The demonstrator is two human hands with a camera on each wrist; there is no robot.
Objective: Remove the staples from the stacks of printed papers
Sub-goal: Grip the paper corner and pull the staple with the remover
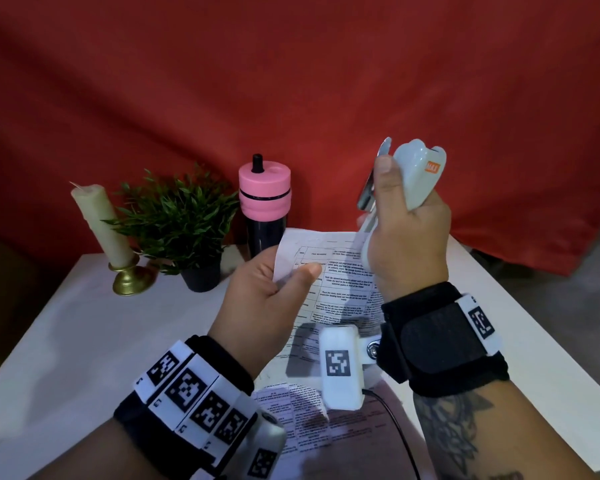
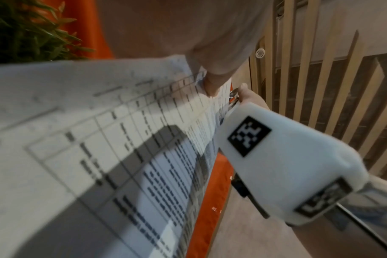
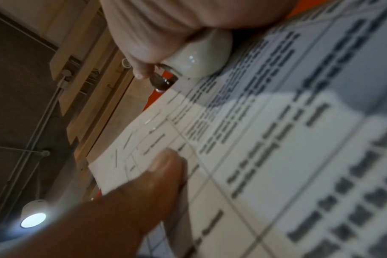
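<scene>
Printed white paper stack (image 1: 329, 271) is pinched by left hand (image 1: 267, 299); white plastic stapler (image 1: 418, 174) is clenched in right hand (image 1: 406, 237). Tearing is risked if pried askew.

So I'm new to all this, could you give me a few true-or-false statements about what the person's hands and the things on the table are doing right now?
1. The right hand grips a white stapler. True.
2. The left hand lies flat on the table. False: it is raised and pinches the printed paper near its top left corner, thumb on the printed side.
3. The potted plant stands between the candle and the pink-lidded bottle. True.
4. The candle is burning. False: no flame shows on it.
5. More printed sheets lie on the white table below the hands. True.
</scene>
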